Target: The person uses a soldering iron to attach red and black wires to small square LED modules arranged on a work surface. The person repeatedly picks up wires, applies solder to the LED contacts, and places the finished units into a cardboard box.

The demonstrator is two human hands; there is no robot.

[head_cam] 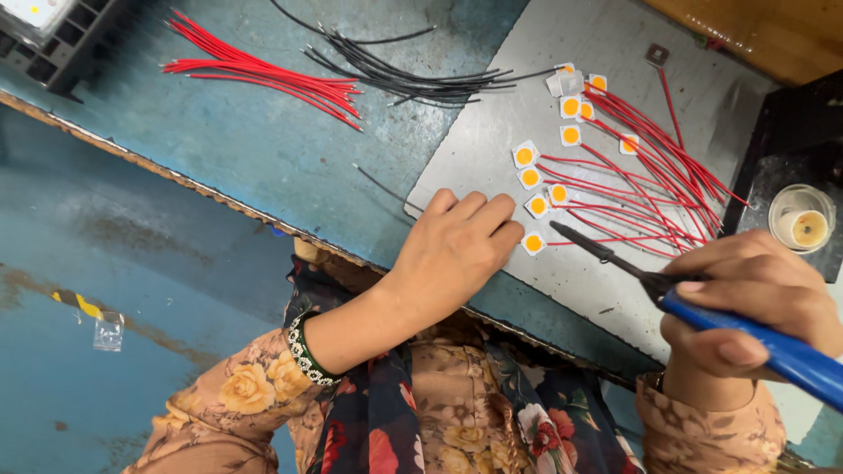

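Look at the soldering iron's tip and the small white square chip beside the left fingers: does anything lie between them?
Nothing visible does: only bare grey board separates the soldering iron tip from the chip by the left hand.

Left hand point(457, 246) flat on the grey plate point(492, 123), fingertips at a square chip point(533, 243). Right hand point(755, 307) grips the blue soldering iron point(702, 312), tip just beside that chip. Red wires point(263, 75) and black wires point(395, 75) lie on the bench point(263, 158).

A bunch of loose red wires point(263, 75) lies on the blue table point(263, 158) near its far edge. Black wires point(404, 79) lie just beside them. A small clear cup point(801, 218) sits at the right edge.
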